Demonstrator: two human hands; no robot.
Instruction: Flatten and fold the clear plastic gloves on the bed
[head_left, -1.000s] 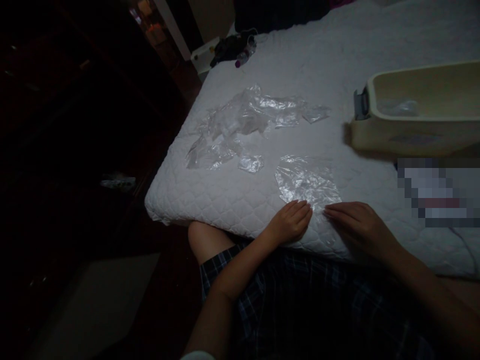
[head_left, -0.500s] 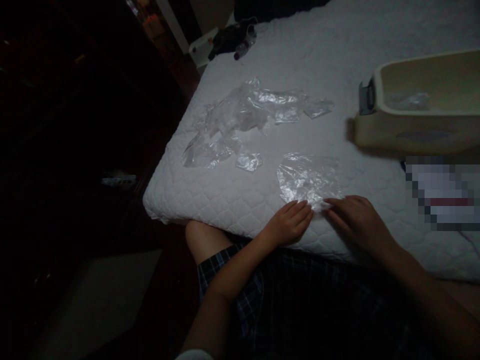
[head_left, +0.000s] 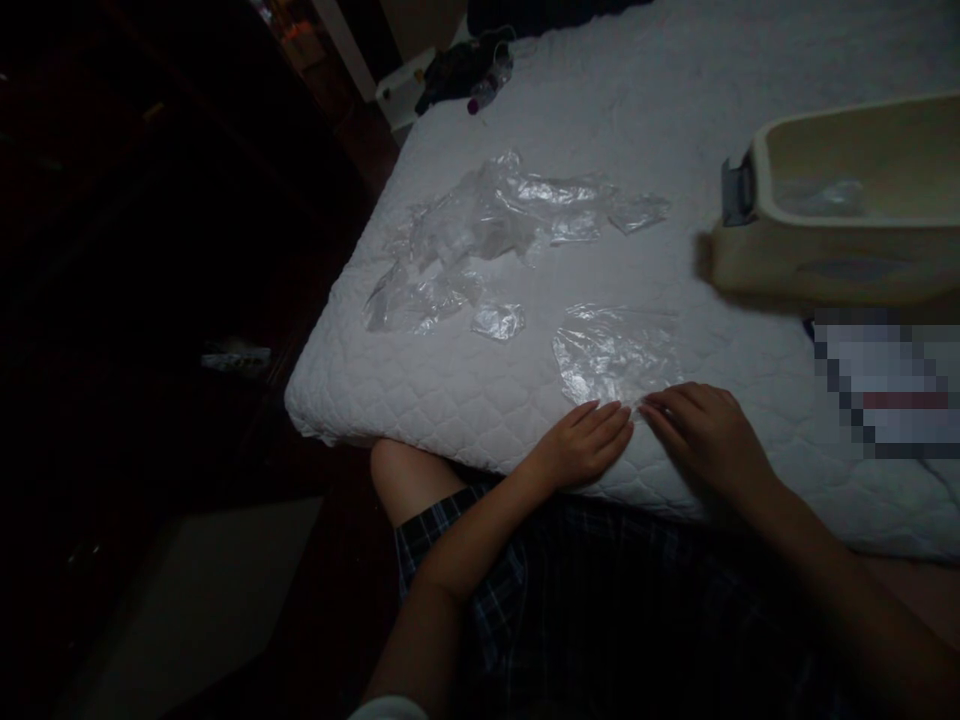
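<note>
A clear plastic bag lies spread on the white quilted bed, close to its front edge. My left hand rests flat on the near edge of this bag, fingers stretched out side by side. On the bag's near right corner, my right hand pinches the film between thumb and fingertips. The two hands are almost touching. Farther back and to the left, several crumpled clear plastic bags lie in a loose heap, with a small folded bag at their front.
A cream plastic bin with a grey latch lies at the right, clear plastic inside it. Below it is a blurred-out flat object. A plastic bottle and dark items sit at the bed's far left corner.
My right hand has shifted slightly left, toward my left hand, along the bag's near edge. The left hand stays nearly where it was.
</note>
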